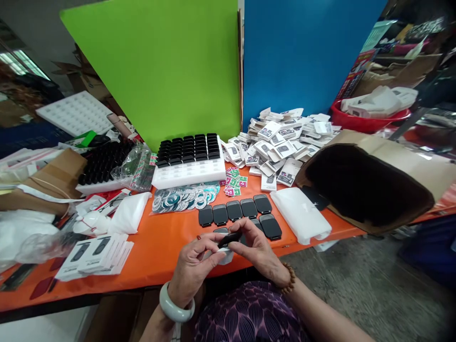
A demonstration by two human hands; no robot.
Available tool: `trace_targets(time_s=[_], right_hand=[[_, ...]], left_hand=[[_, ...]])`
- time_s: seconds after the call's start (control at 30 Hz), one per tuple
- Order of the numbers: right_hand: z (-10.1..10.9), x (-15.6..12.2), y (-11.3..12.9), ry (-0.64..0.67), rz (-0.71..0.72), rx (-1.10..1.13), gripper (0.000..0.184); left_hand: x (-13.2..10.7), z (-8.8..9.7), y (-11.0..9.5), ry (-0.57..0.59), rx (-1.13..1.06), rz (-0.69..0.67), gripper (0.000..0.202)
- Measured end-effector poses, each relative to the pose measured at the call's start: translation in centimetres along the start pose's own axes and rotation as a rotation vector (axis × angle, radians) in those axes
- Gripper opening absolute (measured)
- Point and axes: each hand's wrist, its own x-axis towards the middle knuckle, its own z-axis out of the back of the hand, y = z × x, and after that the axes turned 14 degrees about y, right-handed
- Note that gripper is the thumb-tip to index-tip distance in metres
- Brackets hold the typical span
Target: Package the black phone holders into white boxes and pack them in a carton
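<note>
Close to my body, at the table's front edge, both hands meet around one black, rounded flat piece (230,239). My right hand (257,247) grips it between thumb and fingers. Just under it, my left hand (197,261) pinches a small white piece (225,256), perhaps a bag or sleeve; its kind is unclear and the fingers partly cover it. Beyond my hands, several black rectangular pads (234,210) with rounded corners lie in rows on the orange table (160,251). My fingers hide some of the nearer pads.
A white foam tray (188,173) holds black parts, with round silvery stickers (181,198) before it. Small printed cards (235,181) lie beside a heap of white boxes (278,137). An open carton (370,180) stands right, a white pouch (302,213) nearer. Stacked boxes (96,254) sit left.
</note>
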Motion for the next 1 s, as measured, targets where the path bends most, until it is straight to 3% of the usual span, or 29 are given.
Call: trace_targets(time_s=[0.17,0.33,0.43,0.47,0.57,0.67,0.73,0.87,0.93,1.0], right_hand=[[0.4,-0.4,1.4,0.046,0.039,-0.031,0.034],[0.8,-0.2,3.2,0.097,-0.015,-0.245,0.061],[0.7,0.3,3.4,0.153,-0.063,-0.267,0.036],[0.6,0.6,3.3,0.157,-0.082,-0.24,0.031],[0.2,1.3,2.6,0.087,-0.117,-0.163,0.047],[-0.5,2.0,2.0,0.002,-0.14,-0.037,0.048],[-1.0,2.4,1.6,-0.008,-0.175,0.084,0.048],[-1.4,3.0,0.8,0.036,-0.232,0.184,0.047],[-0.9,3.2,0.8,0.007,-0.22,0.068,0.046],[-0.3,3.2,1.4,-0.178,-0.118,-0.181,0.037]], left_hand=[[0.3,0.1,-1.6,0.004,-0.113,-0.027,0.022],[0.8,0.3,-2.4,-0.006,-0.118,-0.046,0.03],[1.0,0.3,-2.4,-0.03,-0.112,-0.072,0.028],[1.1,0.4,-2.3,-0.054,-0.109,-0.078,0.027],[1.1,0.4,-1.3,-0.251,-0.097,-0.096,0.02],[0.6,-0.1,0.6,-0.461,-0.141,-0.093,0.034],[0.2,-0.6,1.9,-0.426,-0.193,-0.03,0.045],[-0.8,-1.4,3.3,-0.167,-0.345,0.129,0.038],[-1.0,-1.2,3.6,-0.147,-0.379,0.155,0.034],[-1.0,-0.9,3.9,-0.186,-0.354,0.169,0.032]])
